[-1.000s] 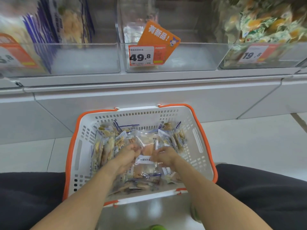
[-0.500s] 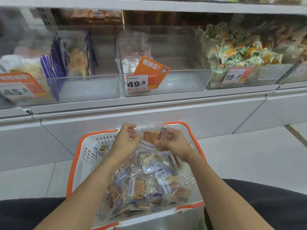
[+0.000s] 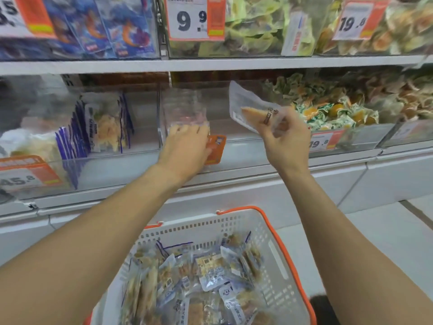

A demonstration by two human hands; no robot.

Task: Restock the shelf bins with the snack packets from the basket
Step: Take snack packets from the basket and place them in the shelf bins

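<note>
Both of my hands had risen from over the basket to the lower shelf since half a second before, and my view had tipped up to take in a second shelf above.

On the far left, an orange-and-white price tag reading 45.8 [image 3: 22,175] hung on the front of a clear plastic bin of blue-edged snack bags [image 3: 103,123]. Above it, the white upper shelf board [image 3: 210,64] carried bins of blue shrimp-printed packets [image 3: 112,26] and green-wrapped sweets behind a 9.9 tag [image 3: 195,18].

My left hand [image 3: 187,150] reached over the front lip of the clear, nearly empty middle bin [image 3: 236,151], fingers curled round a transparent packet [image 3: 185,109] standing at the bin's left end; its knuckles covered part of the small orange sign [image 3: 216,148] clipped to the bin's front.

My right hand [image 3: 284,143] was raised just in front of the same bin's right end, thumb and fingers pinching a clear snack packet holding a tan biscuit [image 3: 251,109], tilted with its top corner up and to the left. Whether it touched the bin I could not tell.

To the right stood a bin heaped with green-and-orange wrapped sweets [image 3: 332,113]. Below, on the pale tiled floor [image 3: 379,235], sat the white perforated plastic basket with an orange rim [image 3: 276,245], full of more clear biscuit packets [image 3: 210,273].
</note>
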